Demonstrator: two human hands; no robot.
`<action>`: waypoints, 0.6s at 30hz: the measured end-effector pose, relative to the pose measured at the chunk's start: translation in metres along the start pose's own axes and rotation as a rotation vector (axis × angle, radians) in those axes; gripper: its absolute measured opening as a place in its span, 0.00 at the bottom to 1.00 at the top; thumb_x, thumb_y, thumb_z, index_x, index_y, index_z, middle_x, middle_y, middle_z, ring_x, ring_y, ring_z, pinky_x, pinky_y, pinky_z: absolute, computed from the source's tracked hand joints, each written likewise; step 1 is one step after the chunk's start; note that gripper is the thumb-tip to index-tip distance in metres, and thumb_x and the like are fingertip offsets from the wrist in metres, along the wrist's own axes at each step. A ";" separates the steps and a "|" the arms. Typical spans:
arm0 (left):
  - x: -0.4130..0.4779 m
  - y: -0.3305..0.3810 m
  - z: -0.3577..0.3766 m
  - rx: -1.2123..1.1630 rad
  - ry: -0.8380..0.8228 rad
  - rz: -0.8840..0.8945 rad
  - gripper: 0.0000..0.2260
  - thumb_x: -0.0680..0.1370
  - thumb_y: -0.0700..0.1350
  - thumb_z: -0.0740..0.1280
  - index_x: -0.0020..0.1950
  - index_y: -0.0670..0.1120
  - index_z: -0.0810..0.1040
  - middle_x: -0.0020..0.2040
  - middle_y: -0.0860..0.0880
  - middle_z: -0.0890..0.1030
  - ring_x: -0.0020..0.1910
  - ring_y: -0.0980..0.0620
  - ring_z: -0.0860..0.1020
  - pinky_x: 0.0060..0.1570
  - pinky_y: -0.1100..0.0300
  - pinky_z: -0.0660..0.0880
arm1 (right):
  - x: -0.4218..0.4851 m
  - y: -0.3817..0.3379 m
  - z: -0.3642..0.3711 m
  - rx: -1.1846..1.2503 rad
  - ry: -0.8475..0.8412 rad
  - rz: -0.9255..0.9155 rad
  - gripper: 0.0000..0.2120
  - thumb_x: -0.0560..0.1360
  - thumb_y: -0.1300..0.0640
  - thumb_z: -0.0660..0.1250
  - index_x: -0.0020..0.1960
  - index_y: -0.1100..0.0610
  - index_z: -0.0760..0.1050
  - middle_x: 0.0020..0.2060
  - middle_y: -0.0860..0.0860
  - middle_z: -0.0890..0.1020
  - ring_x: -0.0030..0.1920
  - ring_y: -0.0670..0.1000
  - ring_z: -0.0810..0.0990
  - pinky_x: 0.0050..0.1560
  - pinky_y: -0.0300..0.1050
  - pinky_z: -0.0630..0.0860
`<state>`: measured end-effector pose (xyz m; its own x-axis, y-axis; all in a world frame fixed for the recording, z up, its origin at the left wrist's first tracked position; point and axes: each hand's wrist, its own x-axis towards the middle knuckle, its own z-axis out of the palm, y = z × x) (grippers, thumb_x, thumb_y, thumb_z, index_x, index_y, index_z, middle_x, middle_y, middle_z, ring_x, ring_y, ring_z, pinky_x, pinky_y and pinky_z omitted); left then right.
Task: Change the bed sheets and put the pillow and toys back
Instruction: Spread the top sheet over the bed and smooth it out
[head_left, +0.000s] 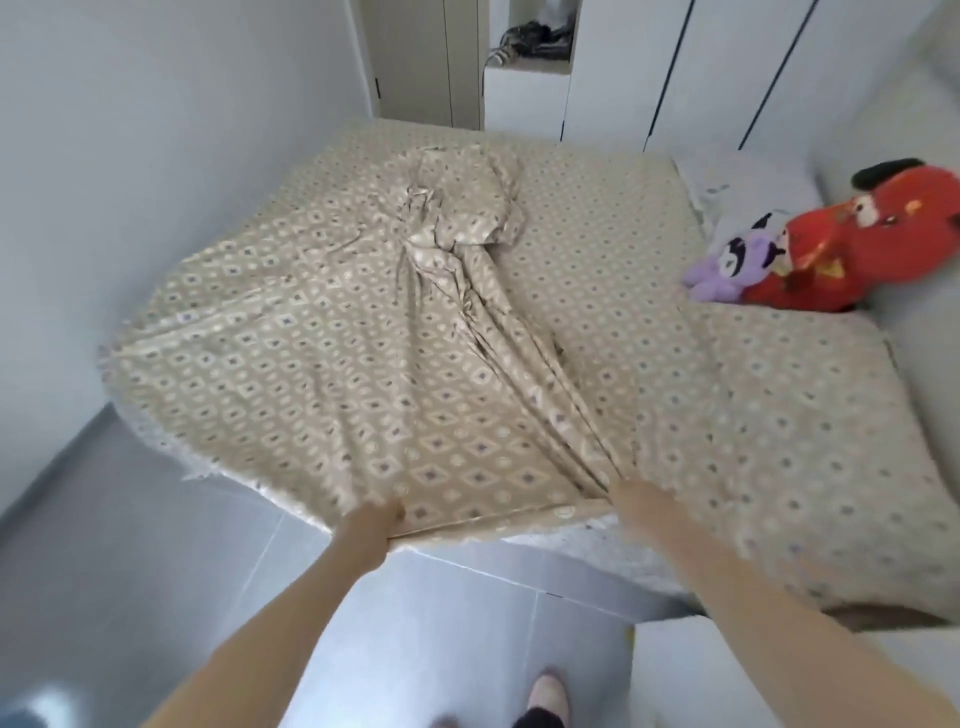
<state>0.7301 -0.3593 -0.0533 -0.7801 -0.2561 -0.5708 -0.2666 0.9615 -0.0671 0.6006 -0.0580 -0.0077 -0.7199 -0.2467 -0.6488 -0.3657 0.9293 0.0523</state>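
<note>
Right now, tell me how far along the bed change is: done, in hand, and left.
Done: a patterned sheet lies across the bed. In hand: the left hand and right hand both grip its near edge; it is bunched in a ridge down the middle. Left: spreading it flat, then placing the pillow, purple toy and red toy, now piled at the right side.
</note>
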 end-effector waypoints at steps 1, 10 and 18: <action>-0.003 -0.002 0.005 -0.002 -0.012 0.007 0.23 0.78 0.36 0.56 0.70 0.52 0.63 0.63 0.46 0.73 0.60 0.46 0.76 0.54 0.57 0.72 | -0.005 -0.003 0.007 0.011 -0.015 0.017 0.11 0.76 0.71 0.58 0.41 0.57 0.64 0.31 0.49 0.64 0.28 0.47 0.62 0.29 0.41 0.63; -0.031 0.004 0.072 -0.069 -0.134 0.093 0.23 0.77 0.36 0.57 0.70 0.53 0.64 0.64 0.46 0.73 0.61 0.45 0.75 0.56 0.57 0.71 | -0.044 -0.012 0.087 0.044 -0.056 0.130 0.09 0.77 0.69 0.57 0.46 0.57 0.69 0.33 0.49 0.67 0.29 0.46 0.62 0.36 0.43 0.67; -0.043 0.011 0.091 -0.194 -0.352 0.191 0.23 0.77 0.37 0.59 0.72 0.50 0.65 0.70 0.48 0.69 0.67 0.49 0.69 0.59 0.62 0.68 | -0.059 -0.020 0.122 0.041 -0.211 0.066 0.14 0.77 0.63 0.59 0.61 0.60 0.73 0.42 0.50 0.73 0.38 0.51 0.70 0.41 0.43 0.68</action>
<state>0.8117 -0.3282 -0.1038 -0.5944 0.0056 -0.8042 -0.2640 0.9432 0.2017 0.7223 -0.0283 -0.0634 -0.6009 -0.1259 -0.7893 -0.2940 0.9531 0.0718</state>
